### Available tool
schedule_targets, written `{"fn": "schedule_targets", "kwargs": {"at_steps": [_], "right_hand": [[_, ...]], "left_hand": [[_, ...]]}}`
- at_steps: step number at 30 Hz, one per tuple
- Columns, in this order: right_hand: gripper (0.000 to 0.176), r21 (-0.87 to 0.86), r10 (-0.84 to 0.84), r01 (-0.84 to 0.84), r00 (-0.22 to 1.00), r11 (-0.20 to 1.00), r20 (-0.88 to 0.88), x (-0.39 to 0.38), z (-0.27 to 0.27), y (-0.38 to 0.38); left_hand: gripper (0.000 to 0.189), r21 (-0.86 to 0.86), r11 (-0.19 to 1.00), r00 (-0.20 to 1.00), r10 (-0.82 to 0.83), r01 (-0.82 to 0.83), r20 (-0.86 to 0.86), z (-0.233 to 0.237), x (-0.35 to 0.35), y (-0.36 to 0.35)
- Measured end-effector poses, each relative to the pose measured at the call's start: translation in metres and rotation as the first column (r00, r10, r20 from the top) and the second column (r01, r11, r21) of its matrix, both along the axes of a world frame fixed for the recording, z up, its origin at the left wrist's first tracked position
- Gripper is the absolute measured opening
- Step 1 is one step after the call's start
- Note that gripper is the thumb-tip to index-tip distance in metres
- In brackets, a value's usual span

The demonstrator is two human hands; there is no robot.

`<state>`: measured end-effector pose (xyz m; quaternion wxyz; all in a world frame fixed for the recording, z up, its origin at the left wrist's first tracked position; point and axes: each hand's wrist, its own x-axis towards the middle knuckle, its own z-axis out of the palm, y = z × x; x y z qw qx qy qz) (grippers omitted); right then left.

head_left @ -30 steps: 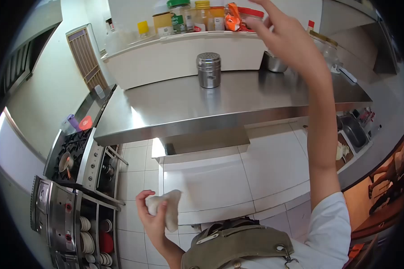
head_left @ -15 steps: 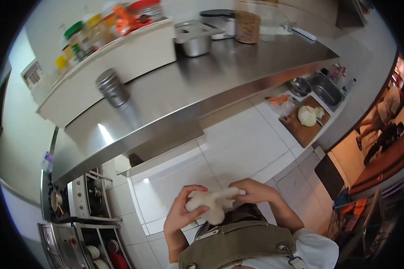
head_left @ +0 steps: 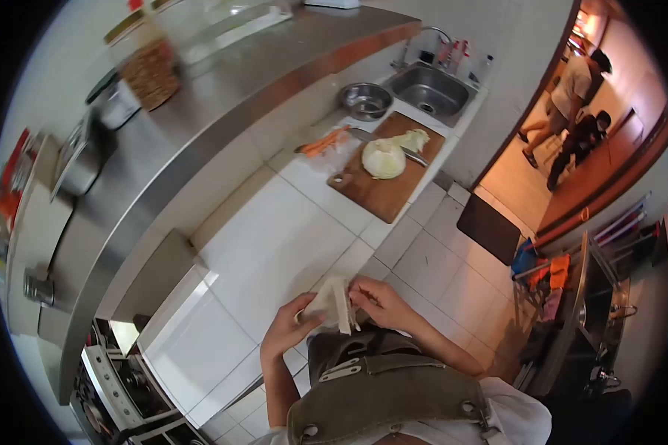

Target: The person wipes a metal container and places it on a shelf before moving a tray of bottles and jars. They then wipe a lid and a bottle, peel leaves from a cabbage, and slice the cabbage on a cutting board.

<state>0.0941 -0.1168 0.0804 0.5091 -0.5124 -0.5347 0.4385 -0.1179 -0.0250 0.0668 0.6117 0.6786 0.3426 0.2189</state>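
An off-white cloth (head_left: 334, 300) is held in front of my apron, over the near edge of the white tiled counter (head_left: 256, 230). It hangs in folds, and its exact kind is hard to make out. My left hand (head_left: 288, 328) grips it from the left, thumb on top and fingers behind. On the other side, my right hand (head_left: 382, 302) pinches its right edge with bent fingers. Farther along the counter, a cut cabbage (head_left: 384, 159) lies on a wooden cutting board (head_left: 364, 194), with a knife (head_left: 416, 156) beside it.
Carrots (head_left: 323, 141) on a plastic bag and a metal bowl (head_left: 367, 101) sit near the sink (head_left: 432, 89). A steel shelf (head_left: 223, 111) overhangs the counter, bearing jars. A stove (head_left: 119, 386) stands lower left. Two people (head_left: 571, 96) are beyond the doorway at right.
My view has turned right, bringing the sink, cutting board and doorway closer to the middle. The cloth has changed shape between my hands and now hangs with a straight folded edge.
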Motion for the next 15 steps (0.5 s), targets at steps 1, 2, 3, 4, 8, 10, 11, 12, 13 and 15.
{"fn": "schedule_targets", "kwargs": {"at_steps": [1,2,3,4,8,10,11,12,13,15], "right_hand": [[0.016,-0.012,-0.022,0.021,1.000,1.000,-0.009,0.013,0.003,-0.003],[0.015,-0.008,-0.026,0.025,0.999,1.000,-0.024,0.025,0.009,-0.005],[0.015,-0.001,-0.026,0.026,0.999,1.000,-0.036,0.036,0.013,-0.006],[0.016,0.041,-0.046,0.046,0.999,0.998,-0.003,0.047,0.005,-0.005],[0.017,-0.015,-0.171,0.171,0.985,0.985,-0.018,0.090,-0.009,0.001],[0.018,-0.017,-0.311,0.317,0.918,0.948,-0.244,0.116,-0.022,0.008],[0.018,-0.020,-0.319,0.324,0.915,0.946,-0.247,0.132,-0.029,0.010],[0.019,-0.080,-0.374,0.367,0.890,0.927,-0.261,0.150,-0.036,0.012],[0.019,-0.137,-0.426,0.403,0.864,0.905,-0.269,0.169,-0.045,0.014],[0.020,-0.092,-0.412,0.404,0.864,0.910,-0.289,0.210,-0.069,0.023]], "left_hand": [[0.036,0.121,0.990,0.995,-0.075,0.067,0.067,0.002,0.023,0.001],[0.039,0.127,0.985,0.990,-0.124,0.115,0.070,0.006,0.047,0.000],[0.039,0.116,0.985,0.988,-0.137,0.129,0.067,-0.002,0.060,0.001],[0.037,0.063,0.963,0.965,-0.264,0.262,0.012,-0.014,0.075,0.007],[0.024,0.019,0.957,0.957,-0.289,0.290,-0.037,-0.020,0.115,0.036],[0.023,0.170,0.982,0.995,-0.069,0.081,-0.077,-0.044,0.111,0.079],[0.023,0.275,0.961,0.992,0.073,-0.042,-0.102,-0.053,0.106,0.104],[0.024,0.254,0.957,0.955,0.197,-0.138,-0.223,-0.035,0.103,0.124],[0.025,0.245,0.940,0.887,0.313,-0.238,-0.339,-0.018,0.102,0.142],[0.031,0.651,0.677,0.832,0.541,-0.343,-0.124,-0.024,0.100,0.177]]}}
